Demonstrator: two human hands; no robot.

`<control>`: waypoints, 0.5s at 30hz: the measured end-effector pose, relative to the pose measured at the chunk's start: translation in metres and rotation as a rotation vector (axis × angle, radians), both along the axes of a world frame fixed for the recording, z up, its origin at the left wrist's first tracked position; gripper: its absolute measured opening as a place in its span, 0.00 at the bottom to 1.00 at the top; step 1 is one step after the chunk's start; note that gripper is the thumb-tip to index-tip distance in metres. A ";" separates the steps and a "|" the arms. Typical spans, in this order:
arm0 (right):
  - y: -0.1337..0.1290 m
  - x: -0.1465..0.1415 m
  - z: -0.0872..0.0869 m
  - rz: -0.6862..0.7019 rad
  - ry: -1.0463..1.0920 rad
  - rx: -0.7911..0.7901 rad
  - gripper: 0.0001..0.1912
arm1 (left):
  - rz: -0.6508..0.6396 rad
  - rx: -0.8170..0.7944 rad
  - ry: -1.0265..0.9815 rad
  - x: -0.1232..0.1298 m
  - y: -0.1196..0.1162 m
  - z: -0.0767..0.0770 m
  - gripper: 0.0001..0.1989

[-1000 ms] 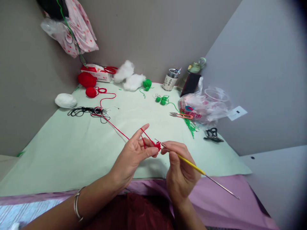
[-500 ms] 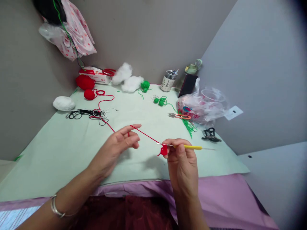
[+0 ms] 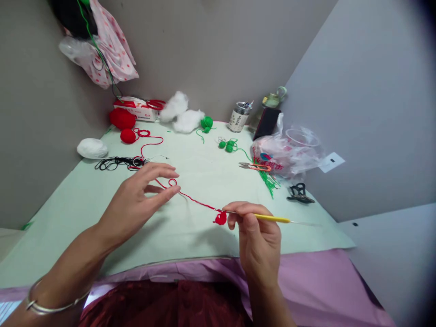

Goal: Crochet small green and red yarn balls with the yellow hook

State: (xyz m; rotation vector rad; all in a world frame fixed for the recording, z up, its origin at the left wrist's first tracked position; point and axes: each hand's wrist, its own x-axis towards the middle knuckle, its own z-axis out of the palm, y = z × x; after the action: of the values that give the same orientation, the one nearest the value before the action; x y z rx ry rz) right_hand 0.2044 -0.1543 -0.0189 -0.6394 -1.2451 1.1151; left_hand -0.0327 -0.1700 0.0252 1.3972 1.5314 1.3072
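My right hand [image 3: 257,231] is closed around the yellow handle of a crochet hook [image 3: 272,219]. At the hook's metal tip hangs a small red crocheted piece [image 3: 220,218], just left of my fingertips. From it a red yarn strand [image 3: 195,200] runs left to a small loop beside my left hand [image 3: 143,193]. The fingers of my left hand are apart, with thumb and forefinger spread near the strand. Back left, the yarn leads toward a small red ball [image 3: 128,136] and a larger red ball [image 3: 122,118].
White yarn [image 3: 92,148] and tangled black cord [image 3: 117,163] lie at the left. White stuffing [image 3: 188,121] and green balls [image 3: 206,122] sit at the back. Orange-handled snips [image 3: 255,166], a plastic bag [image 3: 289,152] and a black clip [image 3: 300,193] lie right.
My left hand has moved left and opened, and the yarn has come off its fingers, slackening into a loop. The hook and red piece have shifted slightly left and down.
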 end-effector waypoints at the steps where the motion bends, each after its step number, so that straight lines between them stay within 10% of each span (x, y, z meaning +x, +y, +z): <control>1: -0.001 0.000 -0.001 -0.015 -0.017 0.008 0.09 | -0.037 -0.021 -0.141 0.005 -0.003 0.002 0.16; 5: -0.003 -0.005 -0.003 -0.042 -0.063 0.031 0.10 | -0.384 -0.119 -0.616 0.033 -0.008 0.005 0.27; 9: -0.006 -0.006 -0.002 -0.004 -0.066 0.047 0.10 | -0.339 -0.072 -0.870 0.063 0.005 0.002 0.22; 15: -0.005 -0.002 -0.002 -0.073 -0.070 0.068 0.10 | -0.234 0.217 -0.230 0.067 0.014 -0.013 0.25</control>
State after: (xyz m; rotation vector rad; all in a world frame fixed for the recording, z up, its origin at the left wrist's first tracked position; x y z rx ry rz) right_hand 0.2026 -0.1593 -0.0204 -0.6724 -1.3041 0.9925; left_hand 0.0343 -0.1563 0.0125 1.4513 1.0670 1.4608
